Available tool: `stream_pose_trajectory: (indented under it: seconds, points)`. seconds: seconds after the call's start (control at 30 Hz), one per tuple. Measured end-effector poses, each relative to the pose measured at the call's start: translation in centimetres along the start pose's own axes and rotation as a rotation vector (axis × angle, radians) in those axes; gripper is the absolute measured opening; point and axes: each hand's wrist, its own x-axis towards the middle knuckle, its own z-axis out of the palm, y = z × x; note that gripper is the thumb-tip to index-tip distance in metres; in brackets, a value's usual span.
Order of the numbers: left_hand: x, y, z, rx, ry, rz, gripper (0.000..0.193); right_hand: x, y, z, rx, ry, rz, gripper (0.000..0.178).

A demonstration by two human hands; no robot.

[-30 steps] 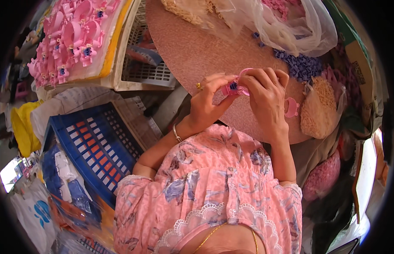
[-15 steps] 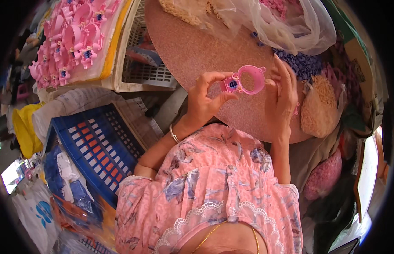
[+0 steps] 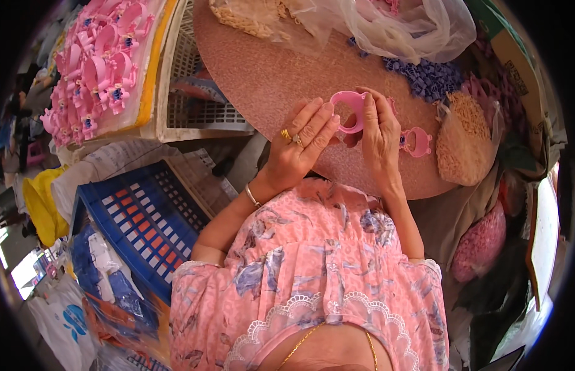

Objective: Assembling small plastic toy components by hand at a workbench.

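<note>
A pink plastic ring piece (image 3: 359, 106) is held between my two hands above the speckled round table (image 3: 269, 80). My left hand (image 3: 301, 141) closes on its left side, back of the hand up, fingers covering that end. At the ring's right side my right hand (image 3: 381, 137) pinches the rim between thumb and fingers. The blue part seen on this piece before is hidden by my fingers. Just right of my right hand, a second pink ring piece (image 3: 418, 143) with a small blue part lies on the table.
Blue small parts (image 3: 426, 80) lie in a heap at the table's far right, beside a bag of beige parts (image 3: 465, 145). A clear plastic bag (image 3: 417, 31) lies at the back. Many pink pieces (image 3: 99, 68) cover a tray at left, above a blue basket (image 3: 145, 216).
My left hand has turned over its end of the ring piece, hiding the blue part. My right hand has moved left and taken the ring's rim. The second piece has come into plain view.
</note>
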Motion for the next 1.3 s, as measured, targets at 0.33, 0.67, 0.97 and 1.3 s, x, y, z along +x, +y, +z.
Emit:
stream_pose_trajectory:
  seconds: [0.33,0.67,0.97,1.3]
  points:
    - [1.7,1.9,-1.6,-0.583,0.238,-0.676,0.042,0.2,-0.9,-0.6,-0.204,0.034,-0.319,0.024]
    - [2.4,1.2,-1.8,-1.248,0.094,-1.106,0.033,1.0,0.7,-1.3,0.386,-0.292,-0.088,0.04]
    - [1.0,1.5,-0.9,-0.69,0.061,-0.819,0.032,0.6,2.1,-0.7,0.196,-0.258,-0.051,0.044]
    - [1.8,0.9,-1.0,-1.185,0.125,-1.073,0.037,2.2,3.2,-1.5,0.504,-0.269,0.129,0.028]
